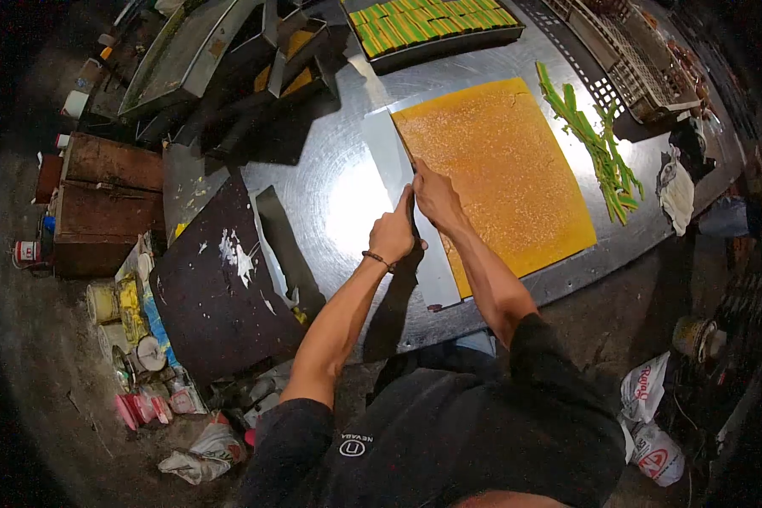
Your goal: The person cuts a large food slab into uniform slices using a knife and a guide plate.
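Observation:
A large flat orange-yellow cake sheet [495, 182] with a speckled brown top lies on white paper [385, 148] over the metal table. Along its left edge runs the dark, thin blade of a long knife [402, 138]. My left hand [393, 234], with a beaded bracelet at the wrist, is closed around the knife's handle. Just beyond it, my right hand [436, 196] is closed at the near part of the blade, by the cake's edge. Its fingertips are partly hidden. Thin green-and-orange trimmings [591, 135] lie in a loose pile right of the sheet.
At the back, a tray [449, 52] holds rows of green-and-yellow cake pieces. Metal pans [182, 63] stand at back left, a plastic crate [631, 63] at back right. A dark board [220, 284] lies left, and a white cloth [676, 195] sits by the right edge.

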Tool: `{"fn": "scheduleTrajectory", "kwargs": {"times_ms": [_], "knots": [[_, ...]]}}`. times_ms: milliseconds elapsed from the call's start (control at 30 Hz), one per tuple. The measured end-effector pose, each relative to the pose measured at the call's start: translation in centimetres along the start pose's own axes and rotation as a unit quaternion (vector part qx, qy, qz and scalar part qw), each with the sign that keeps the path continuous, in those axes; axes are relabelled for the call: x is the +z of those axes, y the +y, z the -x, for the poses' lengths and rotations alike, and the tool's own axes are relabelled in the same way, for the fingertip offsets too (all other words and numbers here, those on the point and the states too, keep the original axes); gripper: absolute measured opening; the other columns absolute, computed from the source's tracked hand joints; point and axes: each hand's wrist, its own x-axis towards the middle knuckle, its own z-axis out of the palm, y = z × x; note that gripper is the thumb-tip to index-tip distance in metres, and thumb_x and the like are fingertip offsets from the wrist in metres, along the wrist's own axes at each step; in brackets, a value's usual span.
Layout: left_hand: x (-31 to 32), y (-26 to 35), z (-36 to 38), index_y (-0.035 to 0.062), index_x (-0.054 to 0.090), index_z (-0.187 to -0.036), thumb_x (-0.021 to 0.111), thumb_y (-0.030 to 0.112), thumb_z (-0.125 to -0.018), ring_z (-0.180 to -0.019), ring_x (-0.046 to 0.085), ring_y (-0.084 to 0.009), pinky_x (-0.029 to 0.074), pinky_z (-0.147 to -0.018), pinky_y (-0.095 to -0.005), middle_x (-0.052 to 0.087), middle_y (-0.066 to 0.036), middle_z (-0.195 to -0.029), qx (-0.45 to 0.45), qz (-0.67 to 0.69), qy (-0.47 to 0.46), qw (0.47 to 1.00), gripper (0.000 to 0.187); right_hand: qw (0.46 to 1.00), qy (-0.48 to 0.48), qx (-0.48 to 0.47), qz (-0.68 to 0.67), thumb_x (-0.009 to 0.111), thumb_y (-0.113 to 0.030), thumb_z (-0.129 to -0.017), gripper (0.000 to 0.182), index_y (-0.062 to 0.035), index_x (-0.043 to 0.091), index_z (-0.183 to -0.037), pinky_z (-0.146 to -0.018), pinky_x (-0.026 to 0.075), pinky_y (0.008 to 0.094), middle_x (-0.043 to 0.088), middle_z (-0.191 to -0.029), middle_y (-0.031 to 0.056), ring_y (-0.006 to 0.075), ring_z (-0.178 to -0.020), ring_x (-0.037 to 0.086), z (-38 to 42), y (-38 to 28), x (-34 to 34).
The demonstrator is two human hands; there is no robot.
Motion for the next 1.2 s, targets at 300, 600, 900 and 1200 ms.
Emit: {"fn": "scheduleTrajectory", "kwargs": {"times_ms": [300,600,900,1200], "knots": [[0.2,-0.4,-0.4,0.0141,0.021,-0.153,0.088,0.019,-0.062,-0.081,0.066,-0.0501,0.052,-0.074,-0.0542,0.067,-0.030,-0.080,0.031,0.003,0.015,0.999,0.114,0.999,0.015,-0.012,-0.026,0.042,-0.024,-0.099,0.036,-0.0049,0.053,-0.128,-0.080,0.049,0.0556,0.065,-0.102,0.0320,0.0498,-0.095,0.062,0.3,0.8,0.6],[0.3,-0.4,0.1,0.0146,0.022,-0.153,0.090,0.020,-0.060,-0.083,0.066,-0.0503,0.052,-0.074,-0.0542,0.067,-0.031,-0.082,0.031,0.012,0.014,0.999,0.115,0.998,0.049,-0.030,-0.039,0.041,-0.022,-0.099,0.031,-0.0042,0.054,-0.121,-0.078,0.049,0.0569,0.064,-0.099,0.0327,0.0507,-0.094,0.062,2.0,1.1,0.7],[0.3,-0.4,0.0,0.0145,0.022,-0.153,0.091,0.021,-0.058,-0.086,0.066,-0.0497,0.053,-0.077,-0.0536,0.067,-0.031,-0.085,0.021,-0.018,0.016,0.999,0.118,1.000,-0.001,0.003,-0.016,0.043,-0.024,-0.098,0.037,-0.0091,0.051,-0.131,-0.087,0.048,0.0578,0.064,-0.110,0.0307,0.0516,-0.102,0.061,1.7,3.0,1.2],[0.0,0.1,-0.4,0.0217,0.022,-0.154,0.092,0.027,-0.059,-0.090,0.066,-0.0491,0.053,-0.079,-0.0527,0.068,-0.030,-0.088,-0.010,-0.031,-0.002,0.999,0.119,0.999,0.017,-0.026,-0.031,0.042,-0.022,-0.099,0.036,-0.0050,0.052,-0.130,-0.084,0.048,0.0555,0.064,-0.107,0.0305,0.0493,-0.099,0.061,3.9,3.1,0.7]]}}
